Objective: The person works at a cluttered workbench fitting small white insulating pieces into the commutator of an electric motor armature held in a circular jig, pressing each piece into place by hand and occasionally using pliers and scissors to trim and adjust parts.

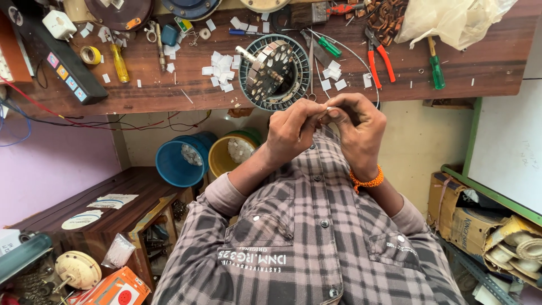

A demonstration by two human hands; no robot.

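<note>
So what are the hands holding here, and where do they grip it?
Both hands, left and right, meet on a small white slip, pinched at its edges between the fingertips. It hangs just below the round motor stator; fingers hide most of it.

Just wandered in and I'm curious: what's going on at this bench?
A person in a checked shirt holds both hands together in front of the wooden workbench. The left hand and right hand pinch a small white paper slip between their fingertips. Just beyond them a round motor stator lies on the bench, with more white paper slips, red-handled pliers and screwdrivers scattered around it.
</note>
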